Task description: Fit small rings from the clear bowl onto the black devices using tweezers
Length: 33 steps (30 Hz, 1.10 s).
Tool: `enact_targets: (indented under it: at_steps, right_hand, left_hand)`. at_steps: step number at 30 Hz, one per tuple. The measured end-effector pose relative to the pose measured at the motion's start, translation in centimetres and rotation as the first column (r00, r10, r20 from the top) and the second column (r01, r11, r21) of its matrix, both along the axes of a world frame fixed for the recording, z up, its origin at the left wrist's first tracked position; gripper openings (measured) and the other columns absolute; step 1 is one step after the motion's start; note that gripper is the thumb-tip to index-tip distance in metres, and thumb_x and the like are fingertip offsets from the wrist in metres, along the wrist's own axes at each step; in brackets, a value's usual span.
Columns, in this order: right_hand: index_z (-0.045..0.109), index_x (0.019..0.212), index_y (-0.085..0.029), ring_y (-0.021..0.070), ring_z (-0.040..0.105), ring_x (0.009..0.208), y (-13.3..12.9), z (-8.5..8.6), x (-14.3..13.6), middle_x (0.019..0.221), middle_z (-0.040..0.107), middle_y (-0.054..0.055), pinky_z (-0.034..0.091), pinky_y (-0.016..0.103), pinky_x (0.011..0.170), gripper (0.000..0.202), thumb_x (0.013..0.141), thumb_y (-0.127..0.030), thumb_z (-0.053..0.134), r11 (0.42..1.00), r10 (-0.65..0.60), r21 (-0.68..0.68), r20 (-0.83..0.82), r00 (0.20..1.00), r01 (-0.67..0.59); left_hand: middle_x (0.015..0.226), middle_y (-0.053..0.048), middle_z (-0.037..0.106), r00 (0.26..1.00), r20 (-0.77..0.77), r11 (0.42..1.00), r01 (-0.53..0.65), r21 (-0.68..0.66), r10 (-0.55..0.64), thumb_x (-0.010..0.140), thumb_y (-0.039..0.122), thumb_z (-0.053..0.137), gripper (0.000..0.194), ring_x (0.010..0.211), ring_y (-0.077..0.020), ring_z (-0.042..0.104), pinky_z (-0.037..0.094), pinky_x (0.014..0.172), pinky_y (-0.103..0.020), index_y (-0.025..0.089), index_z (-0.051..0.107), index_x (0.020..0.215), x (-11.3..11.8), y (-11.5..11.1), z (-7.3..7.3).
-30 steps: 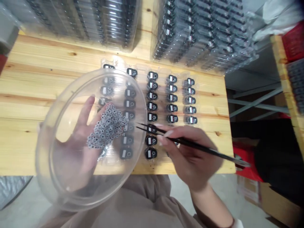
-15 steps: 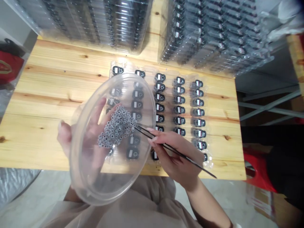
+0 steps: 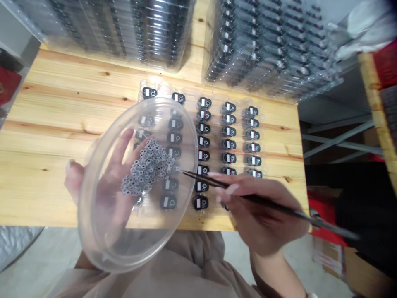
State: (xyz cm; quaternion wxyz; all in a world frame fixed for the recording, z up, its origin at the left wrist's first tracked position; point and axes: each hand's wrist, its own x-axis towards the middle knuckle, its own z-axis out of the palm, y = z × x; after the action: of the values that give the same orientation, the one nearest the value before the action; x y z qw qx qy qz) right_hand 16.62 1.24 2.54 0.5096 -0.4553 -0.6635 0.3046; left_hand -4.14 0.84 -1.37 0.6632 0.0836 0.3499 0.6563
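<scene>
My left hand point(image 3: 111, 186) supports a clear round plastic lid point(image 3: 136, 244) from beneath, its fingers showing through the plastic. A heap of small grey metal nuts point(image 3: 149, 167) lies on the lid. Between the fingers of my right hand point(image 3: 263, 207) are black tweezers point(image 3: 217, 181), their tips at the right part of the lid, just beside the heap. Whether a nut sits in the tips I cannot make out. Under the lid and to its right, a clear blister tray point(image 3: 215, 134) holds rows of small black devices point(image 3: 204, 141) with white labels; part of it is seen only through the lid.
Two tall stacks of filled clear trays stand at the back of the wooden table point(image 3: 56, 153), a left stack point(image 3: 108, 33) and a right stack point(image 3: 273, 45). A red stool point(image 3: 325, 215) and cardboard boxes point(image 3: 328, 256) are at the lower right.
My right hand has moved right and nearer to the camera, drawing the tweezers back from the heap of nuts. The left hand and lid have shifted slightly left in view.
</scene>
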Motion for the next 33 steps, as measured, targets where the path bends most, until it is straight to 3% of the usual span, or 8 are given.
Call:
enact_targets:
  at_steps: [4,8,12,17,33]
  right_hand:
    - [0.062,0.080,-0.027,0.0136,0.067,0.061,3.1,0.0,2.1,0.062,0.062,-0.006,0.058,0.026,0.059,0.019,0.074,-0.012,0.072,0.977,-0.209,0.020,-0.092,0.974,0.211]
    - [0.060,0.077,-0.025,0.0089,0.056,0.045,6.7,-1.5,4.3,0.064,0.061,-0.005,0.045,0.021,0.040,0.013,0.075,-0.019,0.071,0.951,-0.307,-0.018,0.024,0.951,0.308]
    - [0.061,0.080,-0.025,0.0121,0.064,0.064,7.8,-3.5,5.1,0.077,0.067,-0.002,0.053,0.024,0.056,0.008,0.077,-0.021,0.067,0.974,-0.227,0.059,0.217,0.950,0.219]
    - [0.061,0.084,-0.025,0.0149,0.067,0.076,8.2,-5.0,5.0,0.084,0.069,0.000,0.056,0.027,0.068,0.003,0.082,-0.024,0.062,0.981,-0.177,0.138,0.353,0.919,0.136]
    - [0.062,0.084,-0.024,0.0149,0.069,0.076,8.3,-5.0,4.7,0.083,0.072,0.001,0.056,0.027,0.069,0.005,0.083,-0.019,0.060,0.974,-0.135,0.224,0.416,0.899,0.043]
  left_hand:
    - [0.129,-0.018,0.058,1.000,0.005,0.999,0.028,0.018,-0.028,0.074,0.072,0.045,0.084,0.124,-0.0436,0.048,0.046,0.093,-0.065,0.018,0.045,0.138,-0.1,-0.3,-0.3]
    - [0.131,-0.015,0.057,1.000,0.001,0.999,0.020,-0.041,-0.020,0.074,0.071,0.045,0.082,0.130,-0.0394,0.043,0.041,0.101,-0.060,0.020,0.045,0.138,0.0,-0.1,0.0]
    - [0.127,-0.018,0.059,0.999,0.001,0.996,-0.038,-0.076,0.038,0.071,0.071,0.046,0.083,0.130,-0.0460,0.040,0.041,0.094,-0.070,0.017,0.049,0.135,0.4,0.2,0.4]
    - [0.121,-0.018,0.063,0.999,0.006,0.995,-0.046,-0.092,0.047,0.074,0.069,0.044,0.079,0.127,-0.0453,0.044,0.046,0.091,-0.066,0.017,0.052,0.133,0.5,0.3,0.4]
    - [0.131,-0.016,0.057,1.000,-0.002,0.995,-0.027,-0.092,0.027,0.072,0.072,0.046,0.083,0.131,-0.0452,0.039,0.044,0.094,-0.068,0.019,0.048,0.136,0.2,0.0,0.2]
